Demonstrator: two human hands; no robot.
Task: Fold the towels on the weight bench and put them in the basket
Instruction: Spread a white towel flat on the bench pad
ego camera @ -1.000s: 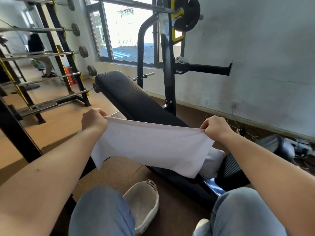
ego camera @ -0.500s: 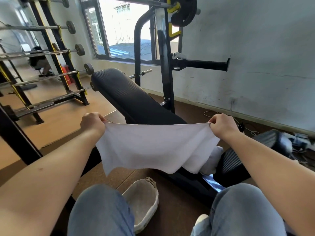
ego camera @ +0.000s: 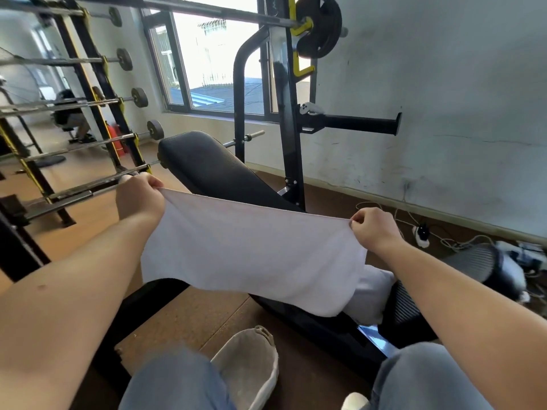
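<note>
A white towel [ego camera: 251, 253] hangs stretched in the air above the black weight bench [ego camera: 213, 173]. My left hand [ego camera: 139, 196] pinches its upper left corner and my right hand [ego camera: 374, 230] pinches its upper right corner. The towel's lower edge droops over the bench's lower part. A second white towel [ego camera: 371, 297] lies bunched on the bench, partly hidden behind the held one. A pale fabric basket [ego camera: 248, 365] stands on the floor between my knees, below the towel; nothing shows inside it.
The bench's black upright frame [ego camera: 288, 128] carries a barbell with a black plate [ego camera: 318, 26] behind the bench. A rack of barbells [ego camera: 88, 113] stands at the left. Cables and a power strip [ego camera: 421, 232] lie along the wall at the right.
Both hands have lifted the towel a little and pulled it wider and tauter between them. The view has tilted slightly.
</note>
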